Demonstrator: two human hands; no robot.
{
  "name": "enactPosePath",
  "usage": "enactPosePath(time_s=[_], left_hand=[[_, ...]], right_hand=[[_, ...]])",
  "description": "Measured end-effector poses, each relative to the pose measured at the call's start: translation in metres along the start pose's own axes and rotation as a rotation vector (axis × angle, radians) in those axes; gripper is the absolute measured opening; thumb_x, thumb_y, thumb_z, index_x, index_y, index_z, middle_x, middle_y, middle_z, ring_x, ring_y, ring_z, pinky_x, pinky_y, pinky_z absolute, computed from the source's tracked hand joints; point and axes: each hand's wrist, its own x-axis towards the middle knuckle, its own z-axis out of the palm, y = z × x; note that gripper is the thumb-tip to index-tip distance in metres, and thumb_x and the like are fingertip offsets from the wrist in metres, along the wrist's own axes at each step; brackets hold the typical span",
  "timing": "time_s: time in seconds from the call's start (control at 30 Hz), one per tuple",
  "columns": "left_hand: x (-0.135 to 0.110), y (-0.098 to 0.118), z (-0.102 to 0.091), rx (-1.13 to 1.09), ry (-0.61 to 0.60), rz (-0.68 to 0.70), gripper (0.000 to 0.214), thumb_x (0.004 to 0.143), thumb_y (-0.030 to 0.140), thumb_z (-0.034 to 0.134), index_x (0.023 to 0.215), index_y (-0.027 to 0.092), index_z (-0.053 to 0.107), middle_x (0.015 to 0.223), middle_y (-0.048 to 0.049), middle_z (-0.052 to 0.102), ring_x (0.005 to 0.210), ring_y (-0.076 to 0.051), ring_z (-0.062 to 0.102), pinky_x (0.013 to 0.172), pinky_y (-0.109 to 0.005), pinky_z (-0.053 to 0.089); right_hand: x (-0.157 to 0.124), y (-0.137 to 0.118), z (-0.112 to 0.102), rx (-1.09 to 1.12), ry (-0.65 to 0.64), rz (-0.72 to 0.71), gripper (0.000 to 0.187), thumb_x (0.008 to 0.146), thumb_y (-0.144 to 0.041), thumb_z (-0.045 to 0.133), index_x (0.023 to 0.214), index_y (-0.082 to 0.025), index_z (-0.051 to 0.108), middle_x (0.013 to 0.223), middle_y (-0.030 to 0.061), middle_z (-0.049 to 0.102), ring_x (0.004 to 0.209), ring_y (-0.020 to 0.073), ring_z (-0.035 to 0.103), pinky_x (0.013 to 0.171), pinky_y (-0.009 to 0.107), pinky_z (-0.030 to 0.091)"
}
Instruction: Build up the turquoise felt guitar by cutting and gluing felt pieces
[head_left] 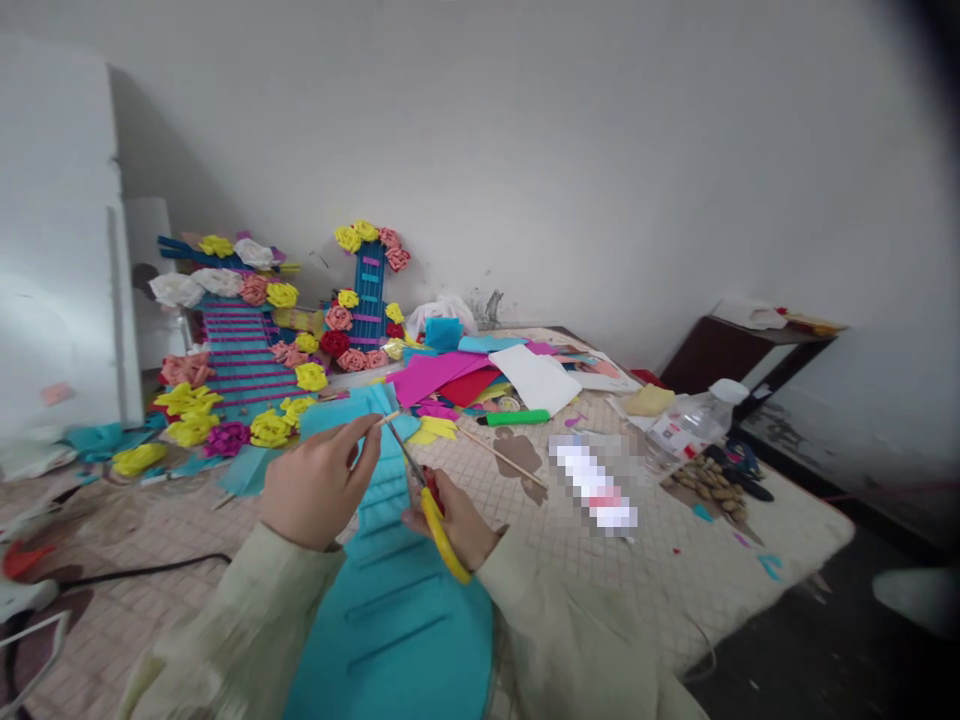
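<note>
L hand (319, 482) w/ stick (387, 419), R hand (463, 522) w/ yellow scissors (435, 522)

A clear bottle (686, 432) beside small tan pieces (709, 487), perhaps peanuts; dark furniture (691, 352) beyond.

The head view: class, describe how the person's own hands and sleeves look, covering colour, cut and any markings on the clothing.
The left hand and right hand wear no gloves. The left sleeve and right sleeve are long, loose and pale greenish beige, reaching the wrists. No print or lettering stands out.
</note>
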Motion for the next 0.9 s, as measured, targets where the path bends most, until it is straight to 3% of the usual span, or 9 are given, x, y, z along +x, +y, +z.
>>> enactPosePath(time_s=[0.13,0.4,0.9], left_hand=[[-0.0028,-0.0016,0.0059,0.001,0.011,0.084,0.036,0.087,0.043,0.035,0.103,0.028,0.064,0.082,-0.0014,0.071,0.064,-0.018,0.061,0.048,-0.024,0.024],[-0.0033,0.0025,0.0051,0.023,-0.024,0.201,0.032,0.09,0.037,0.036,0.095,0.023,0.065,0.082,-0.0018,0.072,0.063,-0.018,0.064,0.049,-0.027,0.032],[-0.0039,0.0004,0.0107,0.024,-0.02,0.256,0.031,0.09,0.034,0.038,0.095,0.021,0.065,0.085,-0.0031,0.072,0.064,-0.021,0.066,0.048,-0.028,0.036]], right_hand=[[0.0005,-0.0022,-0.0001,-0.071,-0.027,0.001,0.029,0.07,-0.037,0.068,0.085,-0.022,0.049,0.063,-0.0049,0.046,0.057,0.0118,0.042,0.056,0.024,0.037],[0.0009,-0.0013,-0.0006,-0.132,-0.035,0.05,0.032,0.071,-0.039,0.067,0.087,-0.02,0.047,0.068,-0.0033,0.048,0.062,0.0126,0.045,0.06,0.025,0.04],[0.0009,-0.0016,-0.0004,-0.14,-0.034,0.049,0.028,0.074,-0.039,0.063,0.084,-0.021,0.045,0.07,-0.0022,0.049,0.066,0.0138,0.047,0.063,0.027,0.041]])
